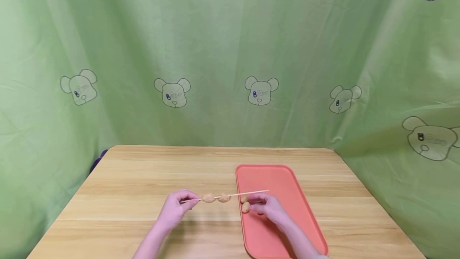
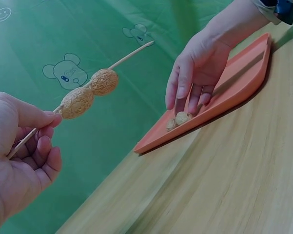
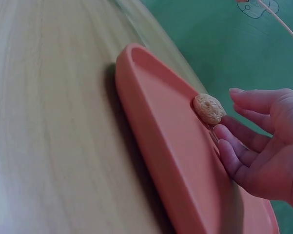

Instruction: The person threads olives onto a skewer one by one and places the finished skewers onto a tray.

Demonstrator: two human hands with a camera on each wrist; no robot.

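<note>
My left hand [image 1: 174, 208] pinches a thin wooden skewer [image 1: 251, 192] near one end, between thumb and fingers. Threaded on it are two tan, wrinkled balls [image 2: 78, 103], set close together, and the bare tip slants up to the right in the left wrist view. Over the left side of a coral-pink tray [image 1: 266, 177] is my right hand [image 1: 271, 211], its fingers loosely bent and the thumb apart. Two more tan balls, one [image 1: 246, 208] nearer and one [image 1: 244, 198] farther, lie by the tray's left rim, right at the right fingertips.
The tray lies lengthwise on a wood-grain table [image 1: 143, 171], right of its middle. A green curtain [image 1: 215, 51] printed with bear heads hangs behind the table and along both sides.
</note>
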